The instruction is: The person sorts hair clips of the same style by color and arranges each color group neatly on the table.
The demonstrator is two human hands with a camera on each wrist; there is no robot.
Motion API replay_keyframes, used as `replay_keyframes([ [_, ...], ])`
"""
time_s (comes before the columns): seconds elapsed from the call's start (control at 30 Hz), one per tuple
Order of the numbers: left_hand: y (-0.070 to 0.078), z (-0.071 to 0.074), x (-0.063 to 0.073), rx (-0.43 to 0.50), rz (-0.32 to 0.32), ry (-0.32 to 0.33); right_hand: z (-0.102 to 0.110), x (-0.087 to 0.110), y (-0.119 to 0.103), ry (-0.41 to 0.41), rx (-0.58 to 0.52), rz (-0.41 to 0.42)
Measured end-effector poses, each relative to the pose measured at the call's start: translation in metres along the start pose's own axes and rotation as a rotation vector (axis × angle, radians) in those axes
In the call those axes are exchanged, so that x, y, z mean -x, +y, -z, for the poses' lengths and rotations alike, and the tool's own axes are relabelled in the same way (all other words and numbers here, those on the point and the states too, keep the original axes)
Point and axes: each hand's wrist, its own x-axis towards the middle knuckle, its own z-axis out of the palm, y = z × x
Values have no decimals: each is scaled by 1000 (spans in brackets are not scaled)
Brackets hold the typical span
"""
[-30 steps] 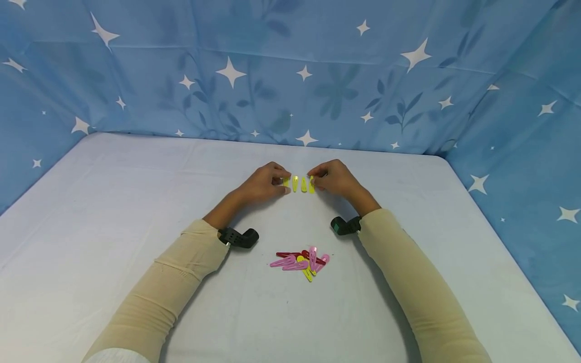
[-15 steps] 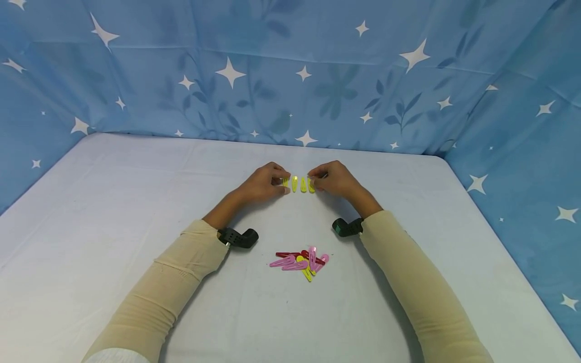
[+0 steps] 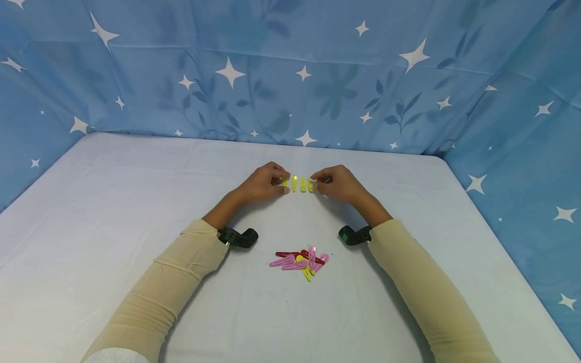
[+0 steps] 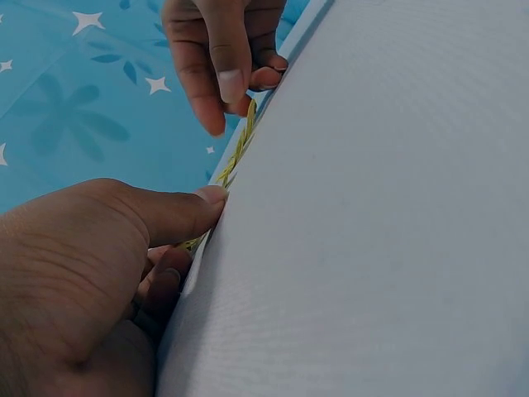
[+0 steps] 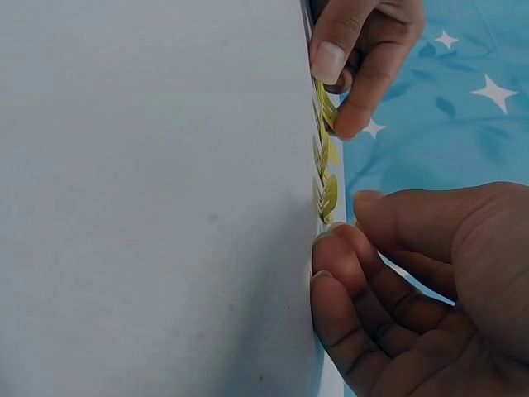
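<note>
Several yellow snap hair clips stand side by side in a short row near the far side of the white table. My left hand is at the row's left end, thumb and finger at the two ends of the leftmost yellow hair clip, partly hidden by the fingers. Two more yellow hair clips lie between the hands. At the right end, my right hand is beside the last yellow hair clip. In the right wrist view, the right fingertips are just off the row, with nothing gripped between them.
A loose pile of pink hair clips, red hair clips and yellow hair clips lies nearer on the white table. A blue star-patterned curtain hangs behind the table and along its sides.
My right hand has drawn back slightly to the right and nearer, off the last yellow hair clip, which now sits slightly tilted. The left hand has hardly moved.
</note>
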Motion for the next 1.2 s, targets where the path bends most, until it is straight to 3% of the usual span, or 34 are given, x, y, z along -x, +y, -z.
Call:
replay_keyframes([
  [0.4, 1, 0, 1, 9, 0, -2, 0, 23, -1, -3, 15, 124],
  [0.73, 1, 0, 1, 2, 7, -2, -4, 44, 1, -58, -94, 204],
  [0.93, 0, -1, 1, 8, 19, 3, -5, 60, 0, -141, -144, 261],
  [1.2, 1, 0, 1, 3, 13, 5, -14, 78, -3, -345, -253, 272],
])
